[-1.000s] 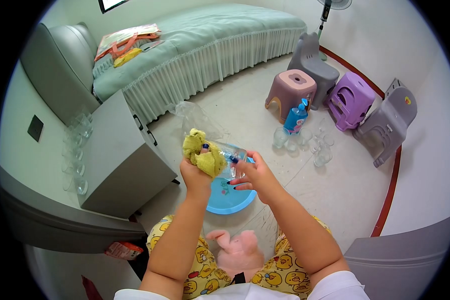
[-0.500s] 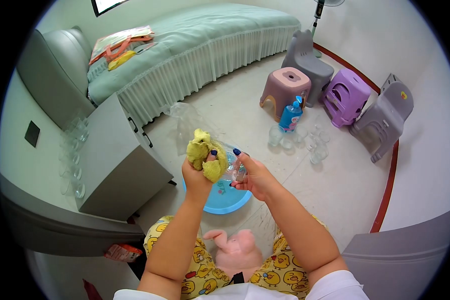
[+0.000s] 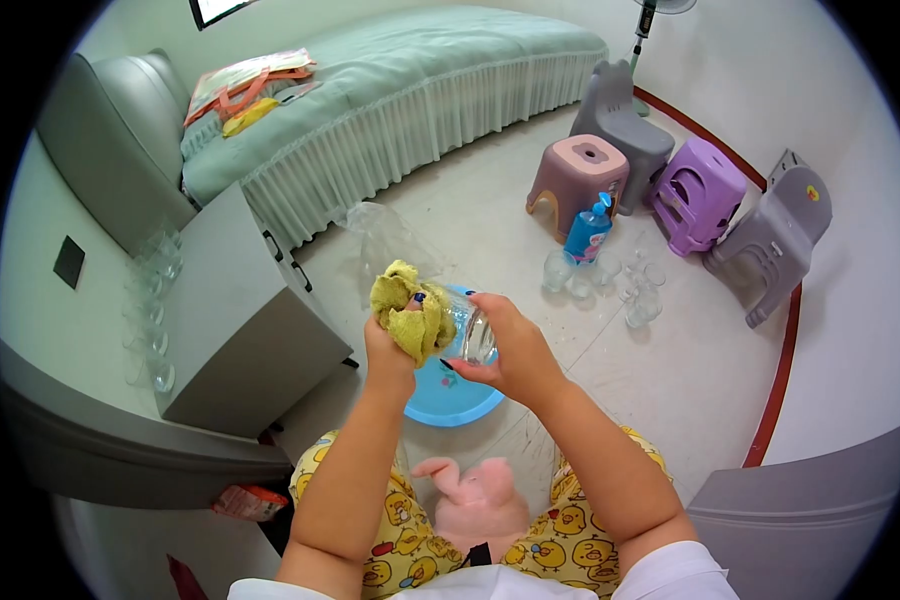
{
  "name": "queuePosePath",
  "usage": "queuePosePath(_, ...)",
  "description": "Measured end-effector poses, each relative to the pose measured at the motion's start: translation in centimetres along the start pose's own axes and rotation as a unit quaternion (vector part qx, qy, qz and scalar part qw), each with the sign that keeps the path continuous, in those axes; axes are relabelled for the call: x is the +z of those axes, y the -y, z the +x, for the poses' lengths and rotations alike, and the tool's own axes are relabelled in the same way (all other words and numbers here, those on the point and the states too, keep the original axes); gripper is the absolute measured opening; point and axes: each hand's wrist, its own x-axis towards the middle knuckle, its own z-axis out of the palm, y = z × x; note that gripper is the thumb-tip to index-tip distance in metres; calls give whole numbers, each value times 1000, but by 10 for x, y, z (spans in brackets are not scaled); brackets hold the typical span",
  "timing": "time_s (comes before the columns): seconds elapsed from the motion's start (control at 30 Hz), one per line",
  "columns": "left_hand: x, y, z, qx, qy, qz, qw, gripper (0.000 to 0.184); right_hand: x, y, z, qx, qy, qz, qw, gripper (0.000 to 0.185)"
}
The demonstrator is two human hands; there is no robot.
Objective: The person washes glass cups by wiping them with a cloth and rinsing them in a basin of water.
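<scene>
My left hand (image 3: 394, 345) is wrapped round a crumpled yellow-green cloth (image 3: 419, 328), its thumb pressed into the folds. The cloth covers the left end of a clear glass (image 3: 472, 338), which lies tilted sideways between my hands. On the glass's right end my right hand (image 3: 515, 348) is closed, fingers above and below. Beneath both hands a light blue basin (image 3: 452, 402) sits on the floor, partly hidden by them.
Several glasses (image 3: 642, 304) and a blue pump bottle (image 3: 589, 232) stand on the floor by a pink-topped stool (image 3: 582, 165). More glasses (image 3: 160, 372) line the grey cabinet (image 3: 250, 330). A plastic bag (image 3: 375, 235) lies behind the basin; a pink plush (image 3: 478, 500) is between my legs.
My right hand has shifted its hold on the glass and now wraps its right end. The cloth has been turned a little in my left hand. The camera view has moved slightly.
</scene>
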Motion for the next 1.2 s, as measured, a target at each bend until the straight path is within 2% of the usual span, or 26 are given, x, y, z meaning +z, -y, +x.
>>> queuePosePath(0.03,0,-1,-1,0,-1,1,1000,24,0,0,1,-35,-4,-10,999,65)
queuePosePath(0.17,3,-4,-4,29,-6,-18,999,27,-1,6,1,-36,1,11,999,69)
queuePosePath(0.23,3,-4,-4,43,-17,-27,999,27,4,10,0,114,-12,150,982,72)
queuePosePath(0.27,2,-3,-3,66,-17,-17,997,27,6,7,1,114,-13,150,982,72)
queuePosePath(0.3,1,-2,-3,90,-17,-8,996,26,9,0,2,205,0,270,941,74)
queuePosePath(0.33,3,-2,-3,90,-17,-8,996,26,11,-6,4,291,12,384,876,76)
queuePosePath(0.37,5,-3,-4,103,-21,-21,994,25,10,-10,5,361,28,413,836,69)
queuePosePath(0.4,7,-3,-4,115,-24,-34,992,23,7,-10,7,361,28,413,836,69)
queuePosePath(0.47,8,-1,-6,118,-18,1,993,22,-2,-6,10,415,116,502,750,61)
queuePosePath(0.5,8,0,-7,121,-12,34,992,22,-2,-1,8,424,104,488,756,54)
queuePosePath(0.63,11,2,-11,112,11,55,992,20,-1,-9,6,407,123,472,772,52)
queuePosePath(0.73,10,5,-9,120,24,63,990,22,1,-10,5,378,70,484,786,48)
queuePosePath(0.8,12,1,-10,114,50,53,991,24,-1,-11,5,357,73,433,824,45)
queuePosePath(0.83,11,0,-9,113,50,53,991,24,0,-11,3,358,73,433,824,45)
queuePosePath(0.9,10,-2,-6,52,39,20,998,25,2,-8,3,246,53,271,929,54)
queuePosePath(0.93,9,0,-5,52,39,20,998,25,-2,-2,3,247,53,271,929,54)
queuePosePath(1.0,8,3,-3,40,6,11,999,23,-11,13,4,213,65,143,964,60)
queuePosePath(1.03,7,3,-2,40,7,11,999,23,-9,11,3,213,64,143,965,60)
queuePosePath(1.1,4,2,0,11,7,-15,1000,22,-3,2,1,9,-4,-24,1000,64)
queuePosePath(1.2,1,0,3,-27,-25,-35,999,21,-3,0,2,-25,12,-23,999,66)
